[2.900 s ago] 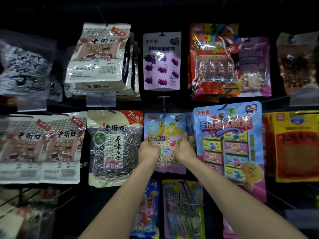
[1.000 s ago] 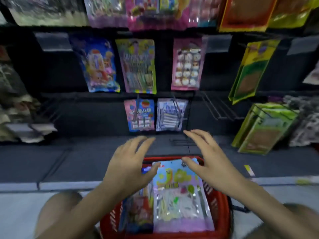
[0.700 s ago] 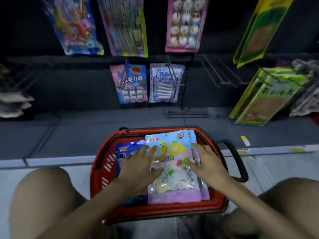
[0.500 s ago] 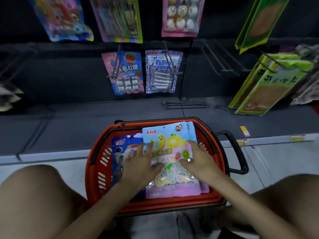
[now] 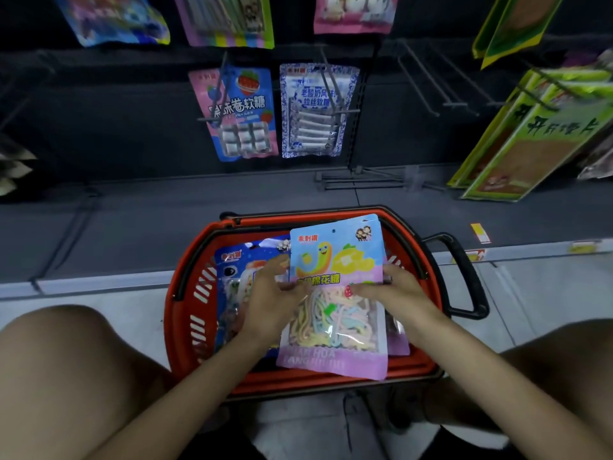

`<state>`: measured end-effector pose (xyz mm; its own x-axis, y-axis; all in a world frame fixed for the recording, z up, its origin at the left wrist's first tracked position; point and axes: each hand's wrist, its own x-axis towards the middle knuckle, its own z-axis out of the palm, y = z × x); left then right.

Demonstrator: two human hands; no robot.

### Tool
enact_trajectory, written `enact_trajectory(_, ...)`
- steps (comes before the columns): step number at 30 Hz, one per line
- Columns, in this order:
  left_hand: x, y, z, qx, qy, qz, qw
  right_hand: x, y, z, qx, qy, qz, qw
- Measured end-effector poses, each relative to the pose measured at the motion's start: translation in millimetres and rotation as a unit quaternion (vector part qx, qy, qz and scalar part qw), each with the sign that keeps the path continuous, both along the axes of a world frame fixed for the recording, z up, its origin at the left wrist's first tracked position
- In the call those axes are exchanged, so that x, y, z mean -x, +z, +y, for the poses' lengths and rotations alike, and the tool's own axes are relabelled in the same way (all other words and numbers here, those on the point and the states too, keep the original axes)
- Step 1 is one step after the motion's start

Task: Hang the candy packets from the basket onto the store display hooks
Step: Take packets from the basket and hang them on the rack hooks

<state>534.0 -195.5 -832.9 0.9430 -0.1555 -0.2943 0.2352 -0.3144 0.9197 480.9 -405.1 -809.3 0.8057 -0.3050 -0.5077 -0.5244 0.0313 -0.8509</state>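
In the lower middle of the frame, the left hand and right hand are gripping a pastel candy packet by its side edges, fingers curling onto its front, holding it just over the red basket. A blue packet is lying in the basket's left side, and bare hooks are jutting out at the upper right.

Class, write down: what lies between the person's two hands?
In the head view, one candy packet, held at its side edges by the left hand and the right hand, over the red basket.
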Motion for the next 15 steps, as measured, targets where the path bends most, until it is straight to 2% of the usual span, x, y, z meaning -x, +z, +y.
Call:
enact_trajectory(5, 1, -5, 0, 0.055, 0.035, 0.033, 0.997, 4, -2, 3, -0.064, -0.002, 0.016, 0.998)
enact_trajectory(11, -5, 9, 5, 0.08, 0.057, 0.038, 0.994, 4, 21, 3, -0.12, -0.006, -0.06, 0.991)
enact_trajectory(15, -8, 31, 10, 0.193, 0.032, 0.067, 0.978, 0, 37, 3, -0.161, -0.032, -0.106, 0.981)
